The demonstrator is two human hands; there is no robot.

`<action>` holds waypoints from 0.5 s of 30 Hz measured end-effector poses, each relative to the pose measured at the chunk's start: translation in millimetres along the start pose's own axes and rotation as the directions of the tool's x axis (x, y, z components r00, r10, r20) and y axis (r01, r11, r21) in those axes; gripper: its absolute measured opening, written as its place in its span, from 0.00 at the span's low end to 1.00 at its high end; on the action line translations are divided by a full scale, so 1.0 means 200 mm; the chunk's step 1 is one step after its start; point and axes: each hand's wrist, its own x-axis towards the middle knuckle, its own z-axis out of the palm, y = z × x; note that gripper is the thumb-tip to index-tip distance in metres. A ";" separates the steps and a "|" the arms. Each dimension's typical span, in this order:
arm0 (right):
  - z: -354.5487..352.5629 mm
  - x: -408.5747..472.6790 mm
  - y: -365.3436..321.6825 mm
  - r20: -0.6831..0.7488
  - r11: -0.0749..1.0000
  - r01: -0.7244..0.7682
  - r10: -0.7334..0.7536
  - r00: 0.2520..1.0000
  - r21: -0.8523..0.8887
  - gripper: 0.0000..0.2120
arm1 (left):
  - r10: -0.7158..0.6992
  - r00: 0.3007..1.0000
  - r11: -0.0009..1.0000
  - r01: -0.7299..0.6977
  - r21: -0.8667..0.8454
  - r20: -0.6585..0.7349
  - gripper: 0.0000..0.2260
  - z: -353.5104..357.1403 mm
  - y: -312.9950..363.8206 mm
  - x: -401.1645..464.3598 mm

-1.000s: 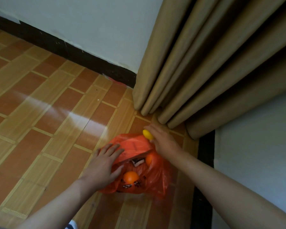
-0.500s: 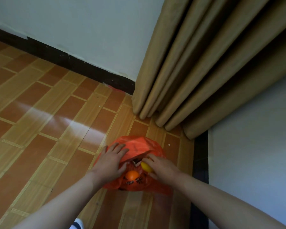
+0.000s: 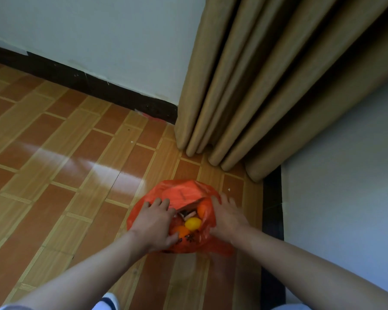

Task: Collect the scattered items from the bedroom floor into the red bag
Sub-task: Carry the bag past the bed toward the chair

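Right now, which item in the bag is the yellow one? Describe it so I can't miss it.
Find the tan curtain in the room's corner; the red bag lies on the floor just before it, between both hands. In its open mouth sits the yellow ball, round and bright, unlike the orange fruit beside it.

The floor (image 3: 61, 166) is laid in a brick pattern of reddish-brown and tan panels, and a bright glare is caught across its centre left. A pale wall (image 3: 103, 39) is seen along the top left, edged below by a black skirting (image 3: 81, 80). Tan curtains (image 3: 267, 81) are hung in heavy folds down from the upper right, their hems nearly at the floor. Another pale wall (image 3: 345, 198) is seen at the right.
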 end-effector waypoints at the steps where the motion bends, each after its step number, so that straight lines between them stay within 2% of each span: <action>1: 0.01 0.01 0.00 0.028 0.999 -0.035 0.035 0.999 -0.014 0.51 | -0.044 0.997 0.998 0.041 0.050 0.070 0.34 -0.01 0.04 -0.01; 4: 0.00 0.02 -0.02 0.065 0.997 -0.077 0.079 0.995 -0.031 0.43 | -0.210 0.960 0.951 0.155 0.268 0.187 0.32 0.00 0.15 -0.04; 7: -0.04 0.02 -0.02 0.017 0.998 -0.030 0.031 0.999 -0.046 0.30 | -0.323 0.918 0.906 0.230 0.355 0.230 0.24 0.03 0.20 -0.05; 10: -0.10 0.01 -0.03 -0.074 1.000 0.025 -0.026 0.997 -0.013 0.18 | -0.402 0.879 0.889 0.310 0.336 0.254 0.17 0.02 0.21 -0.02; 12: -0.14 0.00 -0.04 -0.139 0.999 0.052 -0.050 0.989 0.012 0.16 | -0.420 0.868 0.891 0.340 0.300 0.264 0.15 -0.01 0.19 0.00; 15: -0.23 0.00 -0.06 -0.223 0.999 0.025 -0.015 0.975 0.040 0.13 | -0.405 0.896 0.905 0.364 0.222 0.182 0.14 -0.10 0.15 0.05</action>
